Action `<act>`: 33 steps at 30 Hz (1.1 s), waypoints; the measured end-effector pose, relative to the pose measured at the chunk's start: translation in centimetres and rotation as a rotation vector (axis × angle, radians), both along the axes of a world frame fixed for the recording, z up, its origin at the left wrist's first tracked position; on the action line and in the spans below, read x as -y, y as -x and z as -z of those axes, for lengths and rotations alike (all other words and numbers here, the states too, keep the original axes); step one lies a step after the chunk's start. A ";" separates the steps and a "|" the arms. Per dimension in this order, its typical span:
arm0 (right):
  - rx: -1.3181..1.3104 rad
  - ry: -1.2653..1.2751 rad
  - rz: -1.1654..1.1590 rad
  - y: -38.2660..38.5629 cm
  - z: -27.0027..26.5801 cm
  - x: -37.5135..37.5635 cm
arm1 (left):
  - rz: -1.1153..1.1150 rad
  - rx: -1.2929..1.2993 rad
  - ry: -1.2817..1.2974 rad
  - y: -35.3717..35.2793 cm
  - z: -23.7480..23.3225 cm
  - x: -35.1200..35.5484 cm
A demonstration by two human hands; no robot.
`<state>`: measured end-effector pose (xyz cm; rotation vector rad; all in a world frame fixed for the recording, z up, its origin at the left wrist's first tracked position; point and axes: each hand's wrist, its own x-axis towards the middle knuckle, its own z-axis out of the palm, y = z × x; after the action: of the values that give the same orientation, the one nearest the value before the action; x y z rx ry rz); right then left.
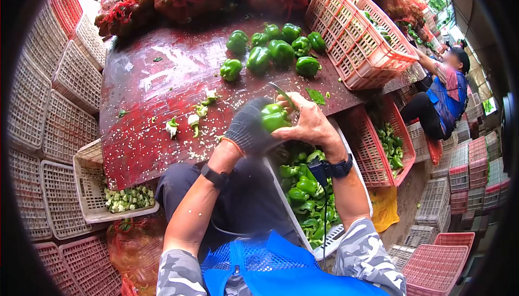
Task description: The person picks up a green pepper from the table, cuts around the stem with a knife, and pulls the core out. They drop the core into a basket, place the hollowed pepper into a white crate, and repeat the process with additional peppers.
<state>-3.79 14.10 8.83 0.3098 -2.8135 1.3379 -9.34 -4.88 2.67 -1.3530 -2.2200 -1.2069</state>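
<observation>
Left: pale crate (89, 188) of cut cores. Seed-strewn counter (135, 134), loose cores (194, 120). Gloved left hand (251, 128): fingers wrapped around green pepper (274, 118), over counter's near edge. Right hand (311, 120) against pepper, thin curved piece (282, 95) at fingers; can't tell their grip. White crate (292, 217) below, cut peppers (307, 188) inside.

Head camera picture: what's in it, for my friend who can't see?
A gloved left hand and bare right hand hold a green pepper, with what looks like a curved blade. Whole peppers sit on a speckled red table; a crate holds more.
</observation>
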 end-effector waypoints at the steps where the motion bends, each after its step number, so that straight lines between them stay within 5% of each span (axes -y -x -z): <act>1: -0.041 -0.006 -0.018 -0.3 -0.1 -0.1 | 0.010 0.126 -0.017 -0.4 0.1 0.0; 7: -0.165 -0.012 -0.033 -1.5 -0.9 1.2 | -0.006 0.365 -0.123 -2.8 1.1 -0.2; 9: -0.173 0.065 0.082 -1.9 -0.1 1.6 | -0.083 0.625 -0.265 -3.3 2.2 -0.5; 11: -0.236 0.051 0.091 -2.1 1.3 1.8 | -0.072 0.496 -0.206 -2.7 2.6 -0.3; 15: -0.177 0.415 0.284 -3.9 2.2 2.3 | -0.157 0.254 -0.113 -2.4 0.3 0.8; 17: 0.104 0.442 0.315 -5.4 1.9 1.8 | -0.037 0.345 -0.191 -1.7 1.2 2.2; 18: 0.032 0.440 0.294 -5.7 2.6 2.7 | -0.088 0.068 -0.085 -1.3 1.4 2.4; 21: 0.110 0.280 0.270 -6.6 2.6 3.7 | -0.012 0.338 -0.106 -1.5 1.9 2.6; 28: 0.033 0.137 0.286 -6.9 3.7 5.6 | -0.088 0.266 -0.023 -1.7 2.3 2.2; 33: -0.114 0.049 0.050 -9.4 6.8 4.8 | -0.058 0.471 -0.385 -0.3 3.8 2.3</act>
<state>5.62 9.34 1.99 0.3024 -2.6740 1.3318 -9.00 -7.22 -1.12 -0.9156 -2.1207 -1.9675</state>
